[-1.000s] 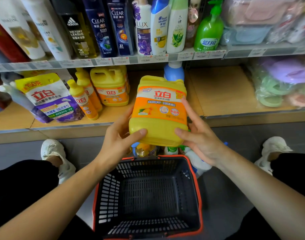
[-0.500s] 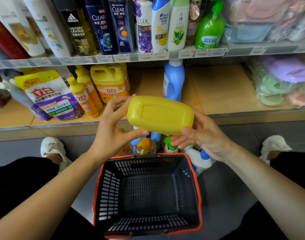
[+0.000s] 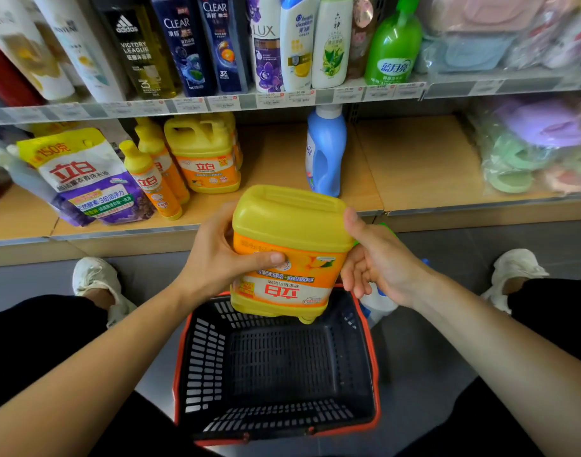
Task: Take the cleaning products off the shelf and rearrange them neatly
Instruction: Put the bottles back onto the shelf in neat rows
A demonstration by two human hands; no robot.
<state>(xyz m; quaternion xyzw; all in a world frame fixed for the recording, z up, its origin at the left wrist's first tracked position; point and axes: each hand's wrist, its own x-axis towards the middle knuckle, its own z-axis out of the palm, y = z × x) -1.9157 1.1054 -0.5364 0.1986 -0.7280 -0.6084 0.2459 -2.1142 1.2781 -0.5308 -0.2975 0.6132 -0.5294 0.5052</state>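
Hands, left (image 3: pixel 216 258) and right (image 3: pixel 381 263), hold yellow jug (image 3: pixel 290 225) upside down.

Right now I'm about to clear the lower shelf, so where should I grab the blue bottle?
Take the blue bottle by the handle recess in its front edge, reaching in from the aisle. It stands upright and alone on the lower shelf, handle turned toward you. The upper shelf sits close over its white cap, so a top grip looks cramped.
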